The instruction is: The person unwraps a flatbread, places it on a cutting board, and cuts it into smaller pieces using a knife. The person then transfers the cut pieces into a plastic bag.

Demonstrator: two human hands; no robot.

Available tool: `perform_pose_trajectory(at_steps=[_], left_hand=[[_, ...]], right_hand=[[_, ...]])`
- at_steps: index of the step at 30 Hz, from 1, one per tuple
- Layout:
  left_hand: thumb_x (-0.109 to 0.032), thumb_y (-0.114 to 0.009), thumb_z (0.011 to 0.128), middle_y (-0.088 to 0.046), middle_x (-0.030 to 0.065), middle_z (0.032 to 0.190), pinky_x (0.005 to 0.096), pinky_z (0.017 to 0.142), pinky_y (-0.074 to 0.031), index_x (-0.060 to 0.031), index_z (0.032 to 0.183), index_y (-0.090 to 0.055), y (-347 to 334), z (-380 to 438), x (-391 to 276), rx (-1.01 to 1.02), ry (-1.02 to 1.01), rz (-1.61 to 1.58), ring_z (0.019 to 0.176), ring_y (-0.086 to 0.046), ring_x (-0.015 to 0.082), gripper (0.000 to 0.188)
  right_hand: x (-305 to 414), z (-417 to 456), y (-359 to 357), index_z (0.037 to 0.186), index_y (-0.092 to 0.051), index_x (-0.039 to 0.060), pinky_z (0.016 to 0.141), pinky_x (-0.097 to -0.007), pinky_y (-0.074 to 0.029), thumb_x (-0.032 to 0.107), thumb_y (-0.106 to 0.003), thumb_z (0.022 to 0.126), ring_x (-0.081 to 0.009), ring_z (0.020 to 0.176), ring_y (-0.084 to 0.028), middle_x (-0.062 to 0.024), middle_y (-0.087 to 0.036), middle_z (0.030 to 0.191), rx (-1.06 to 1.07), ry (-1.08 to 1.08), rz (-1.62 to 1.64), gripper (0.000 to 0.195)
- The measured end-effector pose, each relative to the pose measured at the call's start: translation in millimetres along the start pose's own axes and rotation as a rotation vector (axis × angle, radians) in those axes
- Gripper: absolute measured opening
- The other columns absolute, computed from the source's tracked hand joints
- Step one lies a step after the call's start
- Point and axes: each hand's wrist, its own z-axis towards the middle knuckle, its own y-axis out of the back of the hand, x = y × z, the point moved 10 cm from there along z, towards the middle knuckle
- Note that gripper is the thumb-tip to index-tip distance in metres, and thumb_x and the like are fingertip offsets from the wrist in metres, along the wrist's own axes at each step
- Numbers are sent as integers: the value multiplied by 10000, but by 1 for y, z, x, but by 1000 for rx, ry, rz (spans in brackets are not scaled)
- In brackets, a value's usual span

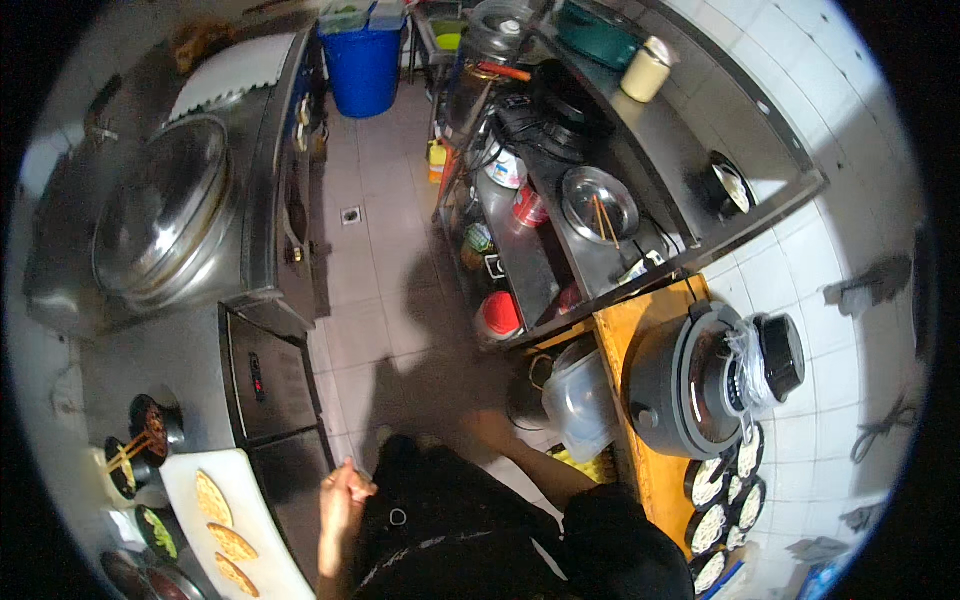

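Observation:
My left hand [346, 491] hangs in front of my dark clothing with its fingers curled in; nothing shows in it. To its left, three pieces of browned flatbread [214, 498] lie apart on a white cutting board [259, 487] at the counter's edge. My right hand [486, 429] is low over the floor, blurred and in shadow, so its fingers are unclear. Nearest to it are a dark pot [527, 401], partly hidden, and a translucent plastic tub [577, 401] beside the wooden table [626, 375].
Bowls with chopsticks [129, 454] stand behind the board. A large lidded steel pot [161, 217] sits farther along the left counter. On the right are a rice cooker [667, 390], several dark food dishes [709, 529] and a metal shelf rack [525, 247]. Tiled floor [375, 262] runs between towards a blue bin [364, 71].

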Motion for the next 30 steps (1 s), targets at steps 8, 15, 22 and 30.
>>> perform_pose_trajectory(at_steps=[8,15,22,30], left_hand=[[-297,-536,1088,-321,-36,554,316,430,-229,-93,769,-544,78,46,25,-169,44,-135,420,-272,105,379],[-198,-476,1090,-381,-25,677,256,427,-290,-56,1192,-576,96,40,74,-432,310,56,486,-334,73,201],[-172,-498,1055,-450,-23,691,234,463,-335,-79,1147,-614,59,100,94,-468,433,249,523,-398,56,175],[-169,-545,1043,-519,2,705,245,505,-356,-48,1087,-633,-8,156,125,-381,600,215,562,-451,84,156]], right_hand=[[-120,-15,4,1104,-621,71,629,-390,-499,218,-515,1031,-248,714,-613,-116,-624,836,-274,-80,1083,195],[-160,61,45,1171,-537,94,560,-292,-459,111,-611,1000,-129,623,-536,-8,-561,777,-585,-163,1494,187],[-216,113,185,1148,-558,93,675,-287,-513,70,-618,988,-133,765,-597,-45,-630,996,-941,-38,1035,172],[-288,143,302,1094,-637,43,838,-322,-528,169,-590,1002,-207,914,-639,-66,-679,1026,-1133,-399,504,163]])
